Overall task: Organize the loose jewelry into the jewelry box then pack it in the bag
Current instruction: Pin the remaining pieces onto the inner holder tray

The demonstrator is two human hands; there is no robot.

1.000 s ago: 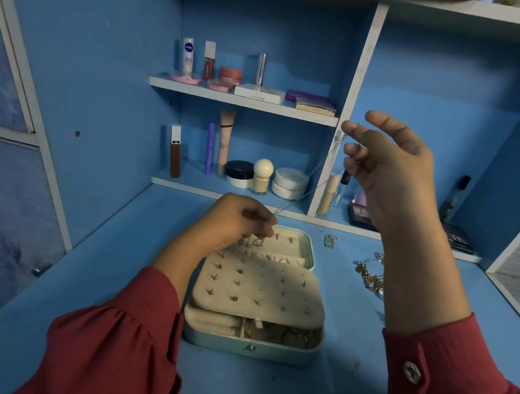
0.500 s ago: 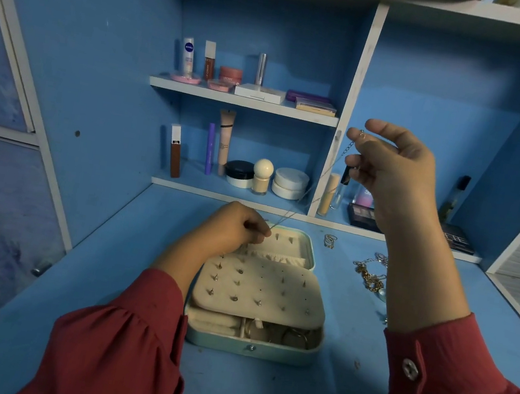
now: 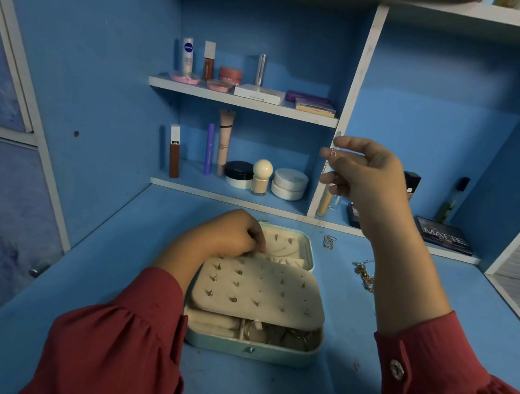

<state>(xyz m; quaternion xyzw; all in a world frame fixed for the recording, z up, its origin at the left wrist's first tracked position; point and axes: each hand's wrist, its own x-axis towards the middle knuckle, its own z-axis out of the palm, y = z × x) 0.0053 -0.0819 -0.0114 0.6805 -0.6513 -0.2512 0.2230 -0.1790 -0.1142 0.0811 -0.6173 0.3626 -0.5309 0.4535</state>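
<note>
A pale green jewelry box [image 3: 249, 347] lies open on the blue desk, its cream earring panel [image 3: 259, 293] studded with several earrings. My left hand [image 3: 229, 232] is curled at the panel's far left edge, pinching something small against the lid pocket [image 3: 288, 248]. My right hand [image 3: 363, 175] is raised above and to the right of the box, pinching the end of a thin silver chain [image 3: 325, 166] that hangs down from its fingers. Loose gold jewelry [image 3: 363, 274] and a small ring piece [image 3: 329, 241] lie on the desk right of the box.
Shelves behind hold cosmetics: tubes, jars [image 3: 289, 184], a round-topped bottle [image 3: 261, 176] and a dark palette [image 3: 443, 236] at the right. A white divider post [image 3: 349, 109] stands just behind my right hand. A window frame borders the left.
My left hand has moved down to the panel's far edge. My right hand has lowered a little, and the chain no longer stretches taut between the two hands.
</note>
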